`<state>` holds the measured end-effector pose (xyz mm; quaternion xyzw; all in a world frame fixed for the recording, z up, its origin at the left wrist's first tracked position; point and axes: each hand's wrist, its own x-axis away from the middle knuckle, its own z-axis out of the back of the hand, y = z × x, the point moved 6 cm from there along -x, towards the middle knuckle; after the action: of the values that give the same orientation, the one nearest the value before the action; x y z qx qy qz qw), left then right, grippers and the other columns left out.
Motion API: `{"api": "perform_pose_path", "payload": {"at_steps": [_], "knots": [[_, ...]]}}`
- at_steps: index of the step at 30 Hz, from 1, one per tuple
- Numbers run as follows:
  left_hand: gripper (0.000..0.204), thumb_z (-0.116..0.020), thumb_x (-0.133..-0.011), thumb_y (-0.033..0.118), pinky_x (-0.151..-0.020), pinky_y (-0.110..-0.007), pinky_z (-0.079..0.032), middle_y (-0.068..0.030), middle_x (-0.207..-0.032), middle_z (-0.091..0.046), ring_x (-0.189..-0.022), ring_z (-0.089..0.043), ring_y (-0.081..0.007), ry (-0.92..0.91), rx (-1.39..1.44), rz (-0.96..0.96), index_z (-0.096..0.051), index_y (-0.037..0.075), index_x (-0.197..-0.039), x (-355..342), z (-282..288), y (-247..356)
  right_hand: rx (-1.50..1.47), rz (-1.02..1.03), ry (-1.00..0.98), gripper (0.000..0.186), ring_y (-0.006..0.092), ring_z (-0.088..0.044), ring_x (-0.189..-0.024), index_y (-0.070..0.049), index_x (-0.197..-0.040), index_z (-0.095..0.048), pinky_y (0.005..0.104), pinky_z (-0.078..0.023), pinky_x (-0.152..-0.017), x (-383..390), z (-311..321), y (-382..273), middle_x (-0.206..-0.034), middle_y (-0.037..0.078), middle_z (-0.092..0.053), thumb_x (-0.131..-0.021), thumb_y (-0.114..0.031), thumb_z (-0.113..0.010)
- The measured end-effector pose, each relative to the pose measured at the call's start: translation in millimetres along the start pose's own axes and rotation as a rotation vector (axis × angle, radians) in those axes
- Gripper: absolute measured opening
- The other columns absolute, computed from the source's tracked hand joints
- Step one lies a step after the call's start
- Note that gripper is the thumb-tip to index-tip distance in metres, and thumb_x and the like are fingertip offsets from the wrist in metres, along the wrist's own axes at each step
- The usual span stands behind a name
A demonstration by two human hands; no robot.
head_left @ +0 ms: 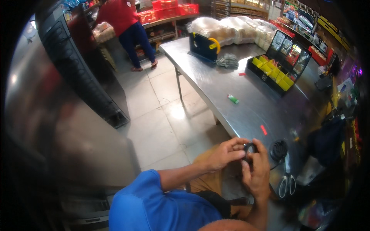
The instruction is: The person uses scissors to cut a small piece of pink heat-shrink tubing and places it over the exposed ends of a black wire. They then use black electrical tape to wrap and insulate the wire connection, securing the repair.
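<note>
My left hand [232, 154] and my right hand [256, 173] both grip a small black ring-shaped object [249, 148] at the table's near edge. Just right of my hands lie a coiled black cord or similar item [278, 150] and scissors with pale-rimmed handles [286, 185]. A small red strip [263, 130] lies ahead of my hands on the steel table [208, 81]. Farther along it lies a small green-and-white object [232, 98].
An open black case [277, 73] with yellow compartments, a tape dispenser [202, 48], grey gloves [227, 61] and bagged goods [216, 29] occupy the far table. A person in red [131, 30] stands by shelves with red crates [163, 4]. A steel appliance [65, 115] is left.
</note>
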<state>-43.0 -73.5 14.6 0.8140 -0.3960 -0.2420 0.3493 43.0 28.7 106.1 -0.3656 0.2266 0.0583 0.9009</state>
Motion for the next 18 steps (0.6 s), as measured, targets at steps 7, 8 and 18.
{"api": "perform_pose_path", "payload": {"at_steps": [7,8,18], "knots": [[0.051,-0.063,-0.104,0.019,-0.099,-0.030,-0.053,-0.0052,-0.123,-0.061,-0.116,-0.060,-0.0116,-0.057,-0.108,0.082,-0.043,0.003,-0.148,12,-22,-5,-0.019,0.015,0.097,0.026,0.0444,-0.058,-0.125,0.002,-0.106,-0.065,0.0483,-0.049,-0.101,39,8,0,-0.138,0.028,-0.055,-0.082,-0.005,-0.073],[0.051,-0.063,-0.104,0.020,-0.098,-0.030,-0.053,-0.0049,-0.124,-0.061,-0.115,-0.061,-0.0114,-0.059,-0.076,0.129,-0.043,0.004,-0.148,15,-22,-7,-0.027,-0.006,0.090,0.027,0.0440,-0.059,-0.124,0.002,-0.106,-0.066,0.0482,-0.050,-0.101,45,9,-2,-0.138,0.027,-0.056,-0.082,-0.006,-0.074],[0.065,-0.078,-0.090,0.015,-0.112,-0.035,-0.042,-0.0049,-0.145,-0.051,-0.130,-0.051,-0.0154,-0.127,-0.170,0.212,-0.047,0.008,-0.147,27,-22,-56,-0.104,-0.147,0.213,0.018,0.0440,-0.061,-0.123,0.002,-0.097,-0.066,0.0481,-0.049,-0.106,98,-3,18,-0.133,0.027,-0.061,-0.087,-0.010,-0.075]]}}
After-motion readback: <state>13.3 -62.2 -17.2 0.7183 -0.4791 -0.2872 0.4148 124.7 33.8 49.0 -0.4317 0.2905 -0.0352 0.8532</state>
